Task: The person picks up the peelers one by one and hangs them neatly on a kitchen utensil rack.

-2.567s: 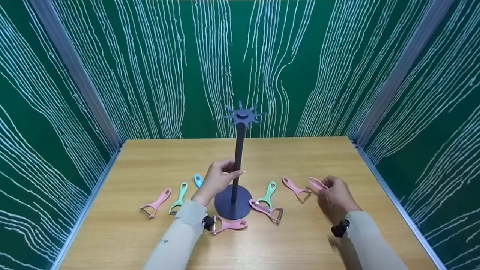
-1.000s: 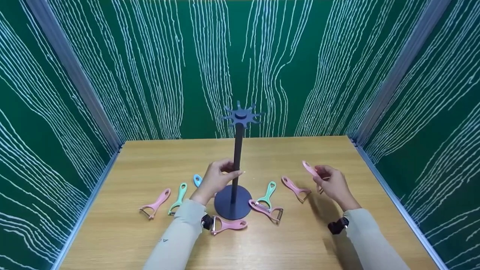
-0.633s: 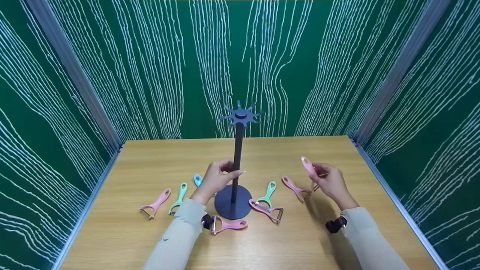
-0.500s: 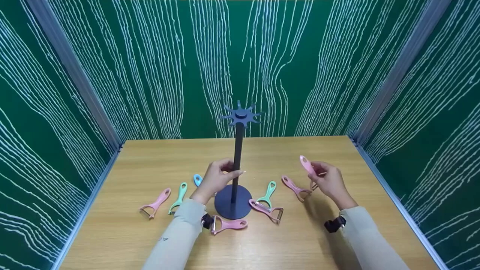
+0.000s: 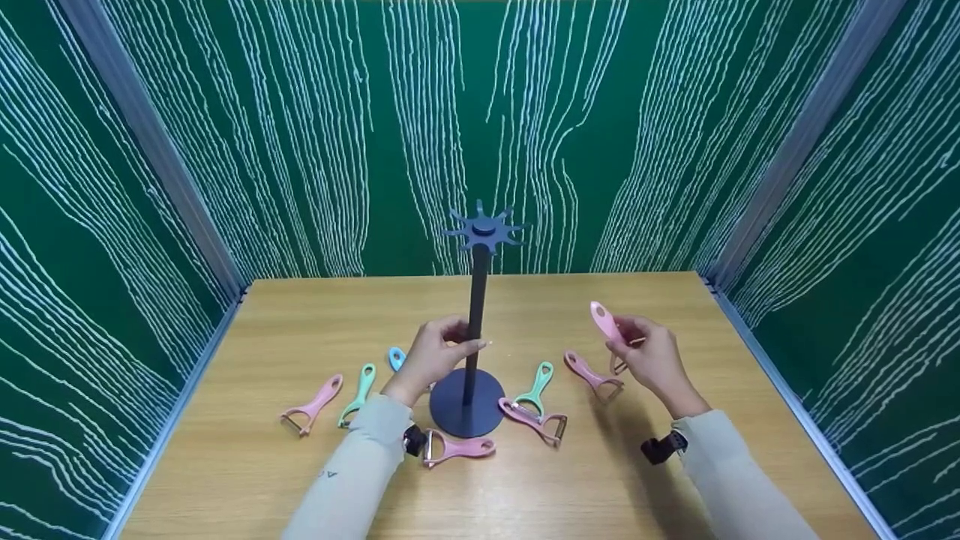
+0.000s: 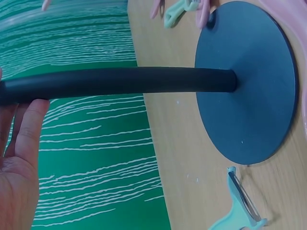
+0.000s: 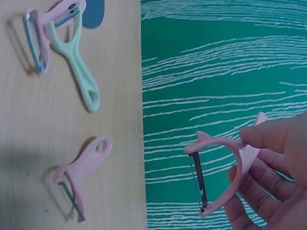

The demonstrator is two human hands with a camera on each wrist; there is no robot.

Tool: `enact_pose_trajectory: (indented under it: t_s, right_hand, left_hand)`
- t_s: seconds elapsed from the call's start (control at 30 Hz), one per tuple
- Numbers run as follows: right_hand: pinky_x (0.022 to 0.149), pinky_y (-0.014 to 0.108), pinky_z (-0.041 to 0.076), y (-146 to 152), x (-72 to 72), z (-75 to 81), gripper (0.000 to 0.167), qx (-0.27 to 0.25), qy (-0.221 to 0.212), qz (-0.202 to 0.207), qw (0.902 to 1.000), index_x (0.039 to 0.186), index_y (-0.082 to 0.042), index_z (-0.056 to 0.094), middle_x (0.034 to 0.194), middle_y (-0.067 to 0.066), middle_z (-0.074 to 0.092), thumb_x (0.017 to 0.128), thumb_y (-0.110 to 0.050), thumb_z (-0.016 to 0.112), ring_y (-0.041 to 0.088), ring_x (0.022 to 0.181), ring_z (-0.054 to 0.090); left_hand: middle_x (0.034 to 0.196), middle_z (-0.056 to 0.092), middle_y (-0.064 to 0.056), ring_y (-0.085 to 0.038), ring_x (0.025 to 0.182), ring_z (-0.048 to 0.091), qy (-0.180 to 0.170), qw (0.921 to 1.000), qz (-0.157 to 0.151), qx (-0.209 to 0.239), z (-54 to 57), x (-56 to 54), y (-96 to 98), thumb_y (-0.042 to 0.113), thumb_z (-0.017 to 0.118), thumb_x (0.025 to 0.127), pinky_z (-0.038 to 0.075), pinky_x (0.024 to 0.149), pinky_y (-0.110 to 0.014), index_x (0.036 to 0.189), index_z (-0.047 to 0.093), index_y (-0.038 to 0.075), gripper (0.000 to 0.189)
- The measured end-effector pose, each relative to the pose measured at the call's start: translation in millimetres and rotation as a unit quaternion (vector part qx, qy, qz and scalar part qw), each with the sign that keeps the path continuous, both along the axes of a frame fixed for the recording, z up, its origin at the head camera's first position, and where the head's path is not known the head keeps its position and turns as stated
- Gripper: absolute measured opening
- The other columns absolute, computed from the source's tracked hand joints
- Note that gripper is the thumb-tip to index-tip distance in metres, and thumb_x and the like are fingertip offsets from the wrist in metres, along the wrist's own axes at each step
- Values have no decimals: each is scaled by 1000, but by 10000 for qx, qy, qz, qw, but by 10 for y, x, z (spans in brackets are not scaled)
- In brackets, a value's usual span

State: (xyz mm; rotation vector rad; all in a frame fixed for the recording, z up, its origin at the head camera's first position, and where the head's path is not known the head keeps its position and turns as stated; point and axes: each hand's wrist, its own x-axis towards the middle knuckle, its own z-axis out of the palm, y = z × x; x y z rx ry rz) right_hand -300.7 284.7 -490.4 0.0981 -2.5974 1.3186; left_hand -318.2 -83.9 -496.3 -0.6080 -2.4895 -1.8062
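Note:
A dark stand [image 5: 478,300] rises from a round base, with a ring of hooks at its top. My left hand [image 5: 429,360] grips its pole [image 6: 120,80] between thumb and fingers; the left wrist view shows fingers against the pole's side. Over the table at the right, my right hand [image 5: 652,356] pinches a pink peeler [image 5: 602,319] by its handle, hole end up. In the right wrist view that peeler's blade [image 7: 198,179] points away from the fingers. A second pink peeler [image 5: 589,373] lies on the table just below and left of the right hand.
Right of the base, a green peeler [image 5: 536,386] overlaps a pink peeler [image 5: 534,424]. Another pink peeler [image 5: 465,448] lies in front of the base. To the left are pink [image 5: 319,401], green [image 5: 362,390] and partly hidden blue [image 5: 396,358] peelers. Patterned green walls [image 5: 525,135] enclose the table.
My right hand has lifted the pink peeler off the table and carried it up and left, turning its handle end upward. The left hand has stayed on the pole.

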Motion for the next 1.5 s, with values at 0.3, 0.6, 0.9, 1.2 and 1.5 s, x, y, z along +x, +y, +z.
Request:
enact_pose_trajectory:
  t_s: [0.3, 0.6, 0.9, 1.2, 1.5]
  right_hand:
    - [78, 9, 52, -126, 61, 104, 38, -27, 223, -37, 9997, 132, 10, 69, 115, 27, 74, 96, 3, 77, 33, 103, 69]
    - [79, 9, 52, -249, 110, 195, 40, -212, 384, -57, 9990, 134, 7, 69, 114, 26, 74, 96, 2, 79, 33, 102, 68]
    - [77, 11, 55, -448, 191, 301, 40, -525, 837, -53, 9951, 130, 7, 71, 112, 26, 75, 92, 6, 81, 21, 95, 66]
    - [77, 14, 53, -611, 255, 395, 35, -616, 1422, 7, 9879, 124, 4, 75, 106, 21, 78, 90, 6, 84, 18, 90, 67]
    - [80, 14, 53, -777, 301, 492, 37, -771, 1547, 170, 9848, 126, 3, 74, 110, 20, 77, 91, 6, 83, 19, 91, 67]
  left_hand:
    - [101, 80, -3, -17, 98, 73, 126, 9999, -39, -35, 2, -17, 3, 19, 80, 100, 59, 96, -41, 106, 78, 12, 10]
    - [104, 80, -2, -19, 101, 73, 36, 10000, -61, -40, 18, -13, 11, 23, 80, 101, 60, 98, -43, 107, 78, 15, 10]
    - [103, 79, -2, -18, 101, 73, -3, 9999, -107, -9, 6, -13, 0, 23, 81, 100, 60, 97, -42, 108, 78, 15, 11]
    - [104, 78, 0, -19, 103, 72, -150, 9997, -112, 132, 0, 5, -12, 26, 81, 100, 60, 97, -41, 108, 77, 17, 13]
    - [104, 78, -2, -20, 102, 72, -92, 9998, -122, 144, 2, -5, -7, 24, 81, 101, 60, 98, -42, 107, 77, 16, 11]
